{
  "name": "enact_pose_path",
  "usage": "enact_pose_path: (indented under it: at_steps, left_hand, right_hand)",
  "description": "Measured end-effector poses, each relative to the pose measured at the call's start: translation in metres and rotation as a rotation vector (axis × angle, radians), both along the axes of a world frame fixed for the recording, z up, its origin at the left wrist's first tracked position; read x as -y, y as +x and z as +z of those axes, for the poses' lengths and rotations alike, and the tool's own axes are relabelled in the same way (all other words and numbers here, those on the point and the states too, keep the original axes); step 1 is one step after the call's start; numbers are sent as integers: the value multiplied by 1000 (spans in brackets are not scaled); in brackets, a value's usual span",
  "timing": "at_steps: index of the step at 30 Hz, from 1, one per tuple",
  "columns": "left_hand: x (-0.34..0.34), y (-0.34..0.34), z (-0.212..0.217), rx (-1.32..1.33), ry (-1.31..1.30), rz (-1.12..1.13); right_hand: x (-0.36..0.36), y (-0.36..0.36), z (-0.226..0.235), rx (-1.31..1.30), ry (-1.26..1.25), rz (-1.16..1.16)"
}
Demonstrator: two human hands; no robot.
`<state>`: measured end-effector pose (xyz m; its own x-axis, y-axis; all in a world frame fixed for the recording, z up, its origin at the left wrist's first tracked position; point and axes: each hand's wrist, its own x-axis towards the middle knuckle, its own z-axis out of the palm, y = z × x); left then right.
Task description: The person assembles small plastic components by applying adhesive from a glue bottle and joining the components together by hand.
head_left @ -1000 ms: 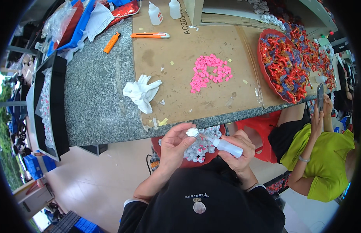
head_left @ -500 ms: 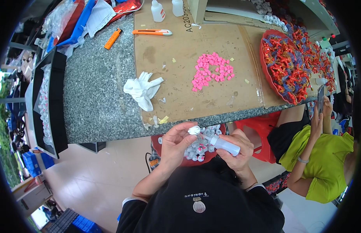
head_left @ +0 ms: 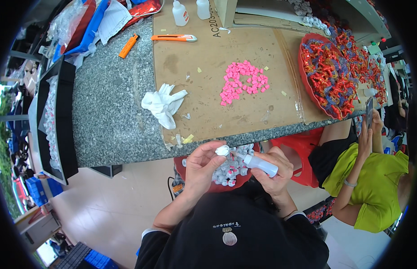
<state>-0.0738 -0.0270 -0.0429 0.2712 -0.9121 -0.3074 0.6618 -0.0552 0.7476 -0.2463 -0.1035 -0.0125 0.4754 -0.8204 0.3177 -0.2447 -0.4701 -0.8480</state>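
Note:
Between the thumb and fingers of my left hand is a small white figurine piece. My right hand is closed around a translucent squeeze bottle, tilted so its thin nozzle points left at the piece. Whether the tip touches the piece is too small to tell. Below both hands, a red basin holds many similar white pieces, some with pink spots. On the cardboard ahead lies a loose cluster of small pink pieces.
A crumpled white cloth, an orange utility knife and an orange tool lie on the tabletop. Two bottles stand behind. At right are a red tray of red-and-purple figures and a seated person holding a phone. A black bin stands left.
The nozzle and the white piece have drawn slightly apart, with small shifts of both hands. The view has moved a little; both grips stay the same.

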Motion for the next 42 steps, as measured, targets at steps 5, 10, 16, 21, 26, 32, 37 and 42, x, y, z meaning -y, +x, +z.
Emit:
enact_pose_path:
  at_steps: [5,10,16,21,26,32,37,42]
  left_hand:
    - [-1,3,-1,7,11,-3]
    - [-9,7,-3,30,24,28]
    - [-18,10,-2,12,66,49]
    - [-18,12,-4,-6,60,40]
    - [-17,13,-3,-31,76,44]
    - [-11,8,2,-15,60,-21]
    - [-8,3,3,-20,80,-40]
    - [-8,4,0,-24,59,-66]
  right_hand:
    - [2,2,1,79,151,-53]
    - [21,29,-9,113,317,-47]
    - [46,91,-17,86,75,29]
    - [46,107,-21,79,88,1]
    - [56,64,-10,7,60,-150]
    - [120,19,-12,-290,-258,-340]
    - [137,16,-12,-365,-295,-134]
    - [139,12,-8,-419,-250,-84]
